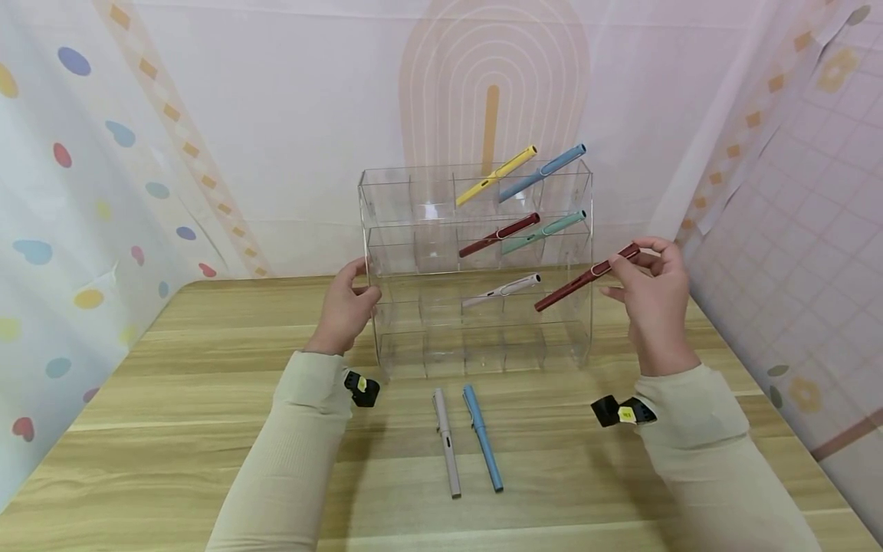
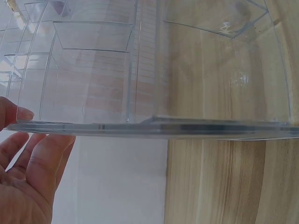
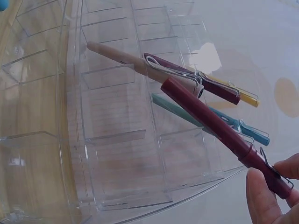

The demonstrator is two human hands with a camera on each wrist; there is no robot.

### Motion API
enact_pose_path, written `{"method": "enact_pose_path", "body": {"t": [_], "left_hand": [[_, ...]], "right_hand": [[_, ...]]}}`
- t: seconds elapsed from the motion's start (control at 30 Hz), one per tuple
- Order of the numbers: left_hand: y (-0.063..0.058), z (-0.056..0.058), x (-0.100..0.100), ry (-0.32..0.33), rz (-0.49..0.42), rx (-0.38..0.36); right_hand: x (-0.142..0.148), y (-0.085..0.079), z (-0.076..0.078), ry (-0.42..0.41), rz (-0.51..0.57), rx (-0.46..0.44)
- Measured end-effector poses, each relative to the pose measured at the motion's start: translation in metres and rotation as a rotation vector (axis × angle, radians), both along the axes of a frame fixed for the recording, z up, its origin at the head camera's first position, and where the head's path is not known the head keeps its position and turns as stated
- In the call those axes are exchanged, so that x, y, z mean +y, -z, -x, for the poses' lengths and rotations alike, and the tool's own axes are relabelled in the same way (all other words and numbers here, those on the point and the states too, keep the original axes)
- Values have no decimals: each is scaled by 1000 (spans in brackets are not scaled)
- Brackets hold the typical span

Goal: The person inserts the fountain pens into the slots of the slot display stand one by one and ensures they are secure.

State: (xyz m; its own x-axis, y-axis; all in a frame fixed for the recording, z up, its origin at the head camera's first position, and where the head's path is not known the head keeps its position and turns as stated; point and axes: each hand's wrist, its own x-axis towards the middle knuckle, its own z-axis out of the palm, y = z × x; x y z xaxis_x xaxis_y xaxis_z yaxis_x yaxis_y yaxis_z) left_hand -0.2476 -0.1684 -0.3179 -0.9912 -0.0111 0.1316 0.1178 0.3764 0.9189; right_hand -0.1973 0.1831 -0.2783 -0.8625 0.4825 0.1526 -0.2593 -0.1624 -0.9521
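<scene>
A dark red pen (image 1: 586, 278) is held by its clip end, pinched between the thumb and fingers of the right hand (image 1: 658, 299). Its long axis is slanted — the clip end raised to the right, the free end pointed down and left — at the right end of the third tier of a clear rack (image 1: 444, 341); whether that tier is touched cannot be told. The rack's left side panel is gripped by the left hand (image 1: 348, 305). Beside the red pen, a pale pink pen (image 1: 502, 291) is seated at a similar slant.
</scene>
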Motion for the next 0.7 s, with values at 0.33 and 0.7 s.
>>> {"method": "enact_pose_path", "body": {"t": [0.33, 0.7], "left_hand": [[1, 2, 0, -6, 1, -2], [2, 3, -1, -6, 7, -2]], "right_hand": [[-5, 2, 10, 75, 57, 37], [-16, 15, 17, 103, 71, 54]]}}
